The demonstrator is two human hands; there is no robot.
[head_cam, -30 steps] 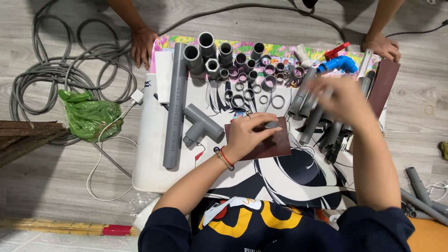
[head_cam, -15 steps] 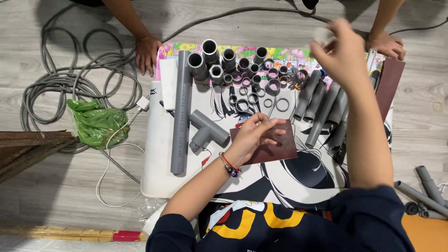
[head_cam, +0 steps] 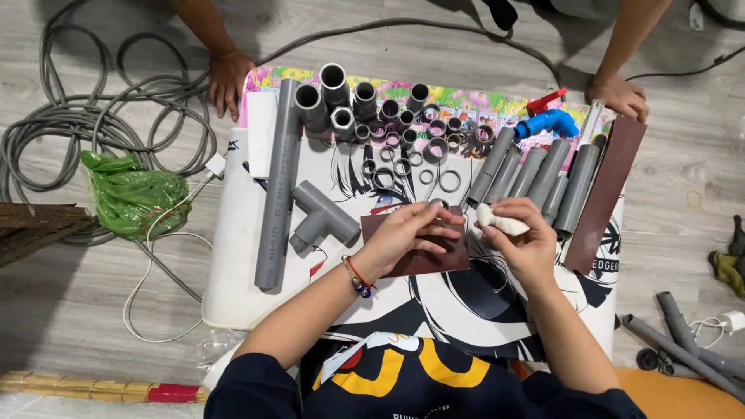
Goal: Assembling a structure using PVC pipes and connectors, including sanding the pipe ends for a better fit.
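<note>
At frame centre, left hand (head_cam: 407, 233) grasps brown sandpaper sheet (head_cam: 423, 260); right hand (head_cam: 524, 240) is clenched around white roll (head_cam: 500, 221).

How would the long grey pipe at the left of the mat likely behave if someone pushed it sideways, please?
The long grey pipe is round and lies flat on the printed mat, so it would probably roll. It looks rigid, likely hollow and fairly light.
</note>
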